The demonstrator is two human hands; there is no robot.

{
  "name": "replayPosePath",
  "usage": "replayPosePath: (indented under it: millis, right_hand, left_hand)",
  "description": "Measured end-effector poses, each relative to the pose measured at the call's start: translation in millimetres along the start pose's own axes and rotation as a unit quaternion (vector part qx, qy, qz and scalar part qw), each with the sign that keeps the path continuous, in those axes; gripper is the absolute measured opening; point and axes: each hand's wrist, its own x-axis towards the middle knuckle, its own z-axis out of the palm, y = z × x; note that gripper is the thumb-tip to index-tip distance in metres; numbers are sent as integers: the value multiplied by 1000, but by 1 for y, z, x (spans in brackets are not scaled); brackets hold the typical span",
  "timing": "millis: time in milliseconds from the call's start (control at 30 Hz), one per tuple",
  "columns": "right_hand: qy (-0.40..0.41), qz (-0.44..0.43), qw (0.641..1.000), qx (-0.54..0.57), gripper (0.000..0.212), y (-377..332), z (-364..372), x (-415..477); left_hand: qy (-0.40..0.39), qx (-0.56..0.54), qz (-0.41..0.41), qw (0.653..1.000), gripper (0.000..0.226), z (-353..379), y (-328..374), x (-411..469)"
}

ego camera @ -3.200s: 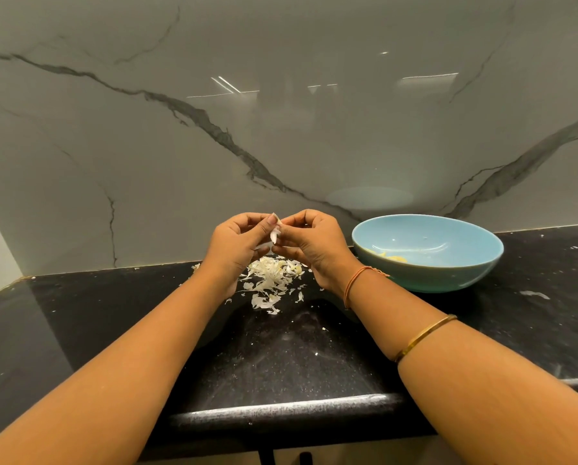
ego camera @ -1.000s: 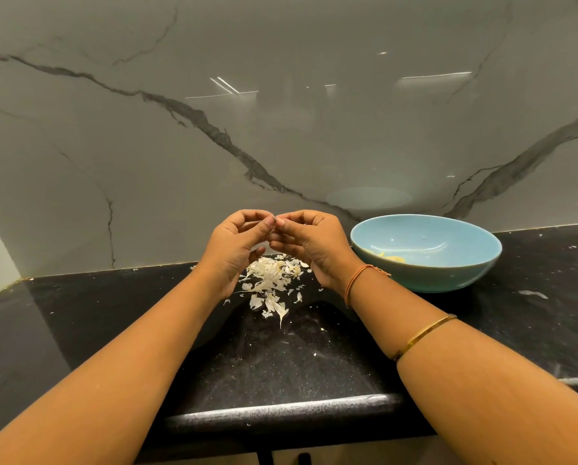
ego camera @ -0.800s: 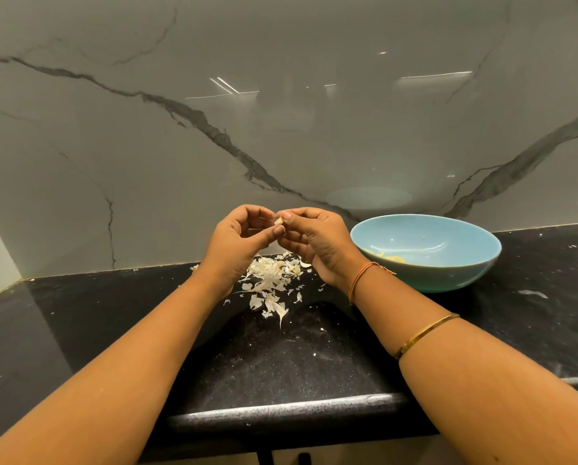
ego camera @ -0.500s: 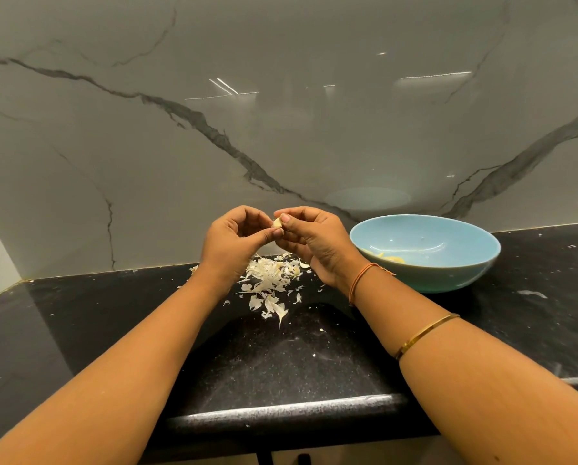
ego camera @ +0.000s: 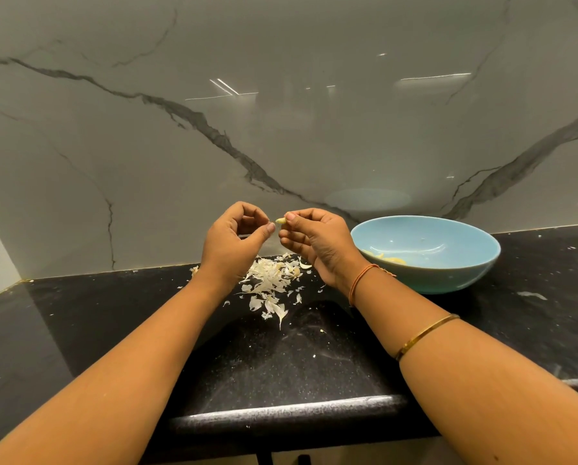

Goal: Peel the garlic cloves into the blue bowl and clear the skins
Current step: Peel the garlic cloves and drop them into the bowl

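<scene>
Right grip (ego camera: 317, 243): pinches clove (ego camera: 280, 220), its tip pointing left.
Left grip (ego camera: 234, 246): curled just beside; holding skin, I cannot tell.
Bowl (ego camera: 448, 273): right of my clove, nearest right grip.
Skins (ego camera: 270, 276): bench (ego camera: 280, 364), below.

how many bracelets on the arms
2, both on the right arm: an orange thread band at the wrist, a gold bangle farther up. Any higher would be out of frame.
</scene>
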Motion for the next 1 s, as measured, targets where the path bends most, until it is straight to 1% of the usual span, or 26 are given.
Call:
replayPosePath:
  millis: [67,133,200,267,367,500,600,700,767,867,933,1000]
  right_hand:
    - [0,1,1000,-6,8,1,0,0]
    - [-5,3,1000,-12,9,1,0,0]
    - [-11,6,1000,-17,9,2,0,0]
    - [-17,9,999,-28,9,2,-1,0]
    - [-27,3,998,-58,8,3,0,0]
    - [-19,-43,991,-123,7,5,3,0]
    - [-7,-78,982,-172,9,5,4,0]
    - [18,-123,964,-234,9,7,3,0]
    - [39,-142,956,-256,10,8,2,1]
    - [53,-143,954,-258,8,9,-1,4]
    - [46,-134,955,-260,7,10,-1,5]
    - [42,-125,957,-258,9,10,-1,5]
  left_hand:
    - [7,-6,-18,1000,18,0,0,1]
    - [-2,-27,-44,999,21,1,1,1]
    - [-20,-57,-59,996,16,3,4,-1]
    - [-26,-63,-60,996,10,3,5,-2]
    - [6,-87,-93,992,9,2,4,-1]
    - [50,-133,-160,977,8,2,5,1]
    - [52,-142,-195,969,9,2,4,1]
    - [51,-152,-232,959,9,0,1,1]
    - [58,-135,-233,961,11,0,0,2]
    - [60,-58,-200,976,25,1,-3,2]
    - [55,1,-172,984,20,1,-6,3]
    - [33,-6,-163,986,4,0,-6,3]
